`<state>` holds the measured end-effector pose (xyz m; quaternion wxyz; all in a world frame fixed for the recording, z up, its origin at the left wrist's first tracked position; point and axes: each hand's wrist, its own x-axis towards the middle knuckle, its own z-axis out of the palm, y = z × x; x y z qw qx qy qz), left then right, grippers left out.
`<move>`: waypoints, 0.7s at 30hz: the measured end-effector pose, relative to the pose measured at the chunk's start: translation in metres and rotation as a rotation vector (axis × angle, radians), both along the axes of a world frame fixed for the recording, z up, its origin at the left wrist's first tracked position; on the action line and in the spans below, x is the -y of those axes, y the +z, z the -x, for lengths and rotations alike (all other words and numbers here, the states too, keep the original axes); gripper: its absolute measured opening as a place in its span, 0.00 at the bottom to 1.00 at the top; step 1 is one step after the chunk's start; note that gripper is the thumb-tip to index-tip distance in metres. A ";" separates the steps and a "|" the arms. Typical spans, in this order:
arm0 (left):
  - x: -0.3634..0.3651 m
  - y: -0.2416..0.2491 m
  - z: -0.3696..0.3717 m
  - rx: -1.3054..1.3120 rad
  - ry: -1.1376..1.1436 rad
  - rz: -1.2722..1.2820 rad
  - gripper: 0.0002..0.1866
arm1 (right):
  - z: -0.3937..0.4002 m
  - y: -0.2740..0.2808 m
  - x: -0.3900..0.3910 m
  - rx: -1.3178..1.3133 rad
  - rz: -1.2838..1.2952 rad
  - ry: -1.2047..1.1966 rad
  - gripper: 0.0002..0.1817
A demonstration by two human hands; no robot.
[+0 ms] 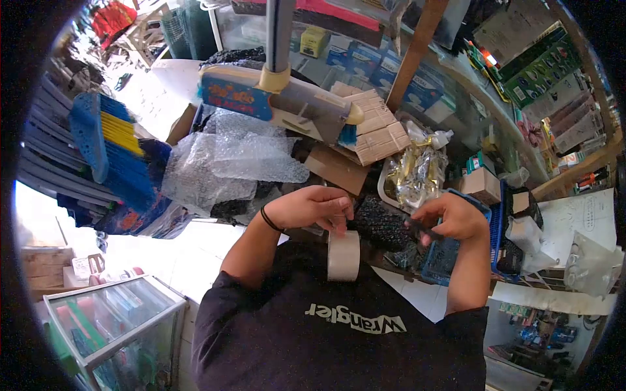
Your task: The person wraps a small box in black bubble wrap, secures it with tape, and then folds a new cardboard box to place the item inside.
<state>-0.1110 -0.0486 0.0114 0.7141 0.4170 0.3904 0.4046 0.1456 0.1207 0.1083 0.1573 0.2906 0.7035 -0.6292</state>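
Observation:
My left hand (pixel 312 207), with dark bands at the wrist, has its fingers pinched together at the top of a wide roll of packing tape (pixel 343 257). The roll hangs in front of my dark shirt. My right hand (pixel 453 218) is closed on a small dark, thin object (pixel 424 229), whose kind I cannot make out. Between my hands lies a parcel in black bubble wrap (pixel 380 223). It is partly hidden by my fingers.
Clear bubble wrap (pixel 241 153) lies beyond my left hand. Cardboard pieces (pixel 372 124) and a tray of gold-coloured bagged items (pixel 417 166) sit ahead. Blue baskets (pixel 450 251) stand beside my right hand. A blue brush (pixel 117 140) and glass case (pixel 117 319) are at left.

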 end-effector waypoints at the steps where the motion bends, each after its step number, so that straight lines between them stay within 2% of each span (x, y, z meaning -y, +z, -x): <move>1: 0.008 -0.002 0.002 0.014 0.023 -0.017 0.20 | -0.001 -0.006 0.004 -0.022 -0.015 -0.038 0.21; 5: 0.044 -0.009 0.014 0.076 0.105 -0.087 0.22 | 0.013 -0.042 0.028 0.090 0.007 -0.114 0.20; 8: 0.071 -0.017 0.021 0.092 0.122 -0.158 0.24 | 0.047 -0.074 0.062 0.127 -0.063 0.002 0.19; 11: 0.099 -0.019 0.023 0.095 0.167 -0.211 0.26 | 0.078 -0.135 0.093 0.072 -0.159 -0.145 0.11; 14: 0.125 -0.024 0.023 0.115 0.235 -0.228 0.24 | 0.096 -0.193 0.107 0.111 -0.636 0.034 0.10; 17: 0.146 -0.036 0.014 0.124 0.314 -0.233 0.28 | 0.109 -0.217 0.113 0.208 -0.818 0.245 0.16; 21: 0.170 -0.041 0.006 0.105 0.392 -0.264 0.31 | 0.114 -0.245 0.112 0.209 -0.947 0.340 0.14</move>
